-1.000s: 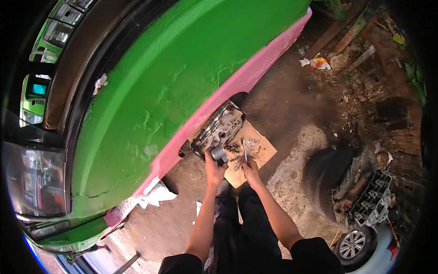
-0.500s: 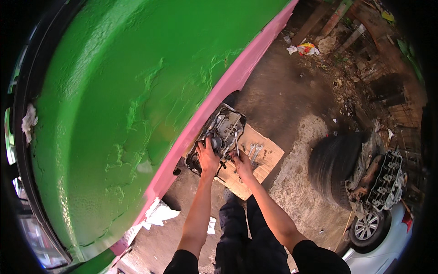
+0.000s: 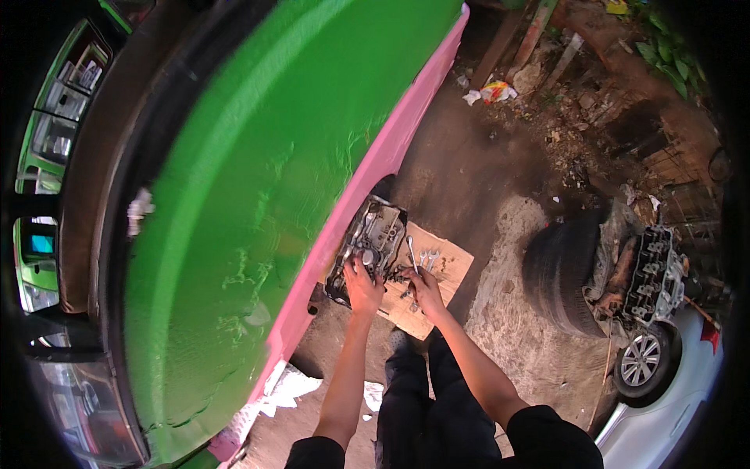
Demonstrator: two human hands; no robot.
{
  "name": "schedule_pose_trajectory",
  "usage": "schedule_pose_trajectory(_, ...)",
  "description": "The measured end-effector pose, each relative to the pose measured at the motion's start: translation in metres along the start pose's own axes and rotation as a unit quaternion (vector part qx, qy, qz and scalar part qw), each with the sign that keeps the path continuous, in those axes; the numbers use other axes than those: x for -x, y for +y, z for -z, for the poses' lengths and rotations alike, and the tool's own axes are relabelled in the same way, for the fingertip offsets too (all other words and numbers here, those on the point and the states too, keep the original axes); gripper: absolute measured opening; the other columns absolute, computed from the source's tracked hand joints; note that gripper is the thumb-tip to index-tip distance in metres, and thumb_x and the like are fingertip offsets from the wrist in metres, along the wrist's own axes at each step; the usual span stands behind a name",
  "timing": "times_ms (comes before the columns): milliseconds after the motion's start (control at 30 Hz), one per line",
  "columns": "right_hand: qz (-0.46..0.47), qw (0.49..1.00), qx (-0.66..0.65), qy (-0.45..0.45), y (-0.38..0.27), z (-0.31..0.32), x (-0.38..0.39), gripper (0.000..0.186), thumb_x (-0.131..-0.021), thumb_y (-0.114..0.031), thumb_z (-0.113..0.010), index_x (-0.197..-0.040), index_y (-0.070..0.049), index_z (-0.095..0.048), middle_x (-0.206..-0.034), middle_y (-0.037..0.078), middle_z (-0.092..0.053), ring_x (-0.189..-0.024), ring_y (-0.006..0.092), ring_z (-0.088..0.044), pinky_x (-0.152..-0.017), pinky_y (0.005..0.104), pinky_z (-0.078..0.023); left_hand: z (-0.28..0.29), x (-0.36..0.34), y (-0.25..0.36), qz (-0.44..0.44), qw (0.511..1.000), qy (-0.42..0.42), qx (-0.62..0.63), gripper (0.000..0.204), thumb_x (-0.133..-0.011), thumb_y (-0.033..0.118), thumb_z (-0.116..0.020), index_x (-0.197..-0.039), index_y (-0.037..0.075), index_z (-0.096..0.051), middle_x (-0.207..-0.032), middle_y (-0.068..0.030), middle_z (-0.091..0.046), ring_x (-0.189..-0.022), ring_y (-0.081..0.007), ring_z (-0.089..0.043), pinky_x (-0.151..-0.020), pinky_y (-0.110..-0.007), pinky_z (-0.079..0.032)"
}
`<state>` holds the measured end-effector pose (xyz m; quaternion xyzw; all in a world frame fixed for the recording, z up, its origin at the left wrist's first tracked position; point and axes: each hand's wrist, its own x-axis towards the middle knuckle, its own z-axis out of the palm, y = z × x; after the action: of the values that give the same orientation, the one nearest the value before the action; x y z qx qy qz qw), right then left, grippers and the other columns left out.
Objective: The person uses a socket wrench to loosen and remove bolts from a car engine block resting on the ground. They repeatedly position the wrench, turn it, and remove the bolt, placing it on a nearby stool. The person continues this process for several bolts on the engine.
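**Both hands at a metal engine part on the ground**

Two bare forearms rise from the lower edge, over dark trousers, and stretch forward almost straight. The left hand [image 3: 362, 288] lies palm down on the near end of a grey metal engine part [image 3: 369, 248], fingers curled onto its edge; how firmly it grips cannot be told. The right hand [image 3: 426, 288] is just beside it, closed around the lower end of a wrench [image 3: 411, 254] whose shaft points up and away from the wrist.

The engine part rests on the ground, its far end tilted toward the pink lower strip [image 3: 375, 168] of a large green vehicle body [image 3: 258, 180] that fills the left side. Its right side meets a sheet of brown cardboard [image 3: 437, 273], on which a few more small wrenches [image 3: 428, 258] lie near the held one.

Further right, on the dirt floor [image 3: 500, 313], stands a dark tyre [image 3: 564, 270], with a second engine block [image 3: 652, 273] just behind it and a car wheel [image 3: 641, 361] below that. Scraps and litter [image 3: 494, 92] lie at the far end.
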<state>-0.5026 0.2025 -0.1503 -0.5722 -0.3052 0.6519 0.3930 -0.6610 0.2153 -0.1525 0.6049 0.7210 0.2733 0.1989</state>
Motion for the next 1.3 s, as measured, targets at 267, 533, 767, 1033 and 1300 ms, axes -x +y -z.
schedule_pose_trajectory(267,0.104,0.993,0.001,0.055,-0.088,0.044,0.117,0.028,-0.102,-0.031,-0.044,-0.102,-0.009,-0.062,-0.058,-0.005,-0.039,-0.044,0.0045,-0.032,-0.041,0.0225,-0.025,0.07,0.058,0.132,-0.107,0.987,-0.017,0.123,0.051,-0.081,0.005,-0.06,-0.128,-0.003,-0.042,-0.124,-0.0265,-0.046,-0.117,-0.0448,-0.044,-0.102,-0.048,-0.037)
schedule_pose_trajectory(533,0.184,0.961,0.019,0.207,-0.096,0.127,0.251,0.033,-0.103,-0.033,-0.043,-0.102,-0.007,-0.063,-0.06,-0.003,-0.043,-0.048,0.0051,-0.037,-0.043,0.0226,-0.028,0.081,0.149,0.231,-0.219,0.937,-0.17,0.213,0.043,-0.082,0.003,-0.058,-0.123,-0.001,-0.048,-0.114,-0.0204,-0.05,-0.106,-0.0371,-0.053,-0.093,-0.043,-0.043)
schedule_pose_trajectory(767,0.125,0.931,-0.13,0.318,-0.044,0.193,0.342,0.036,-0.103,-0.031,-0.042,-0.109,-0.005,-0.066,-0.061,-0.004,-0.046,-0.047,0.0038,-0.034,-0.043,0.0209,-0.026,0.046,0.208,0.275,-0.287,0.868,-0.345,0.214,0.03,-0.083,0.002,-0.057,-0.114,-0.001,-0.056,-0.104,-0.0167,-0.054,-0.096,-0.0314,-0.058,-0.086,-0.04,-0.046)
schedule_pose_trajectory(1033,0.12,0.929,-0.033,0.348,-0.032,0.254,0.392,0.031,-0.098,-0.017,-0.046,-0.119,-0.004,-0.064,-0.066,-0.003,-0.051,-0.05,0.0043,-0.039,-0.046,0.0213,-0.032,0.006,0.242,0.355,-0.318,0.838,-0.363,0.256,0.017,-0.089,0.001,-0.054,-0.103,-0.002,-0.061,-0.095,-0.0152,-0.061,-0.084,-0.0267,-0.064,-0.075,-0.035,-0.051)
schedule_pose_trajectory(1300,0.142,0.932,-0.02,0.333,-0.044,0.325,0.42,0.033,-0.096,-0.013,-0.049,-0.125,-0.003,-0.06,-0.073,-0.001,-0.053,-0.058,0.0057,-0.043,-0.052,0.022,-0.038,-0.034,0.276,0.403,-0.195,0.825,-0.403,0.345,0.018,-0.094,0.008,-0.053,-0.108,-0.002,-0.062,-0.097,-0.0106,-0.067,-0.09,-0.0167,-0.064,-0.079,-0.031,-0.05)
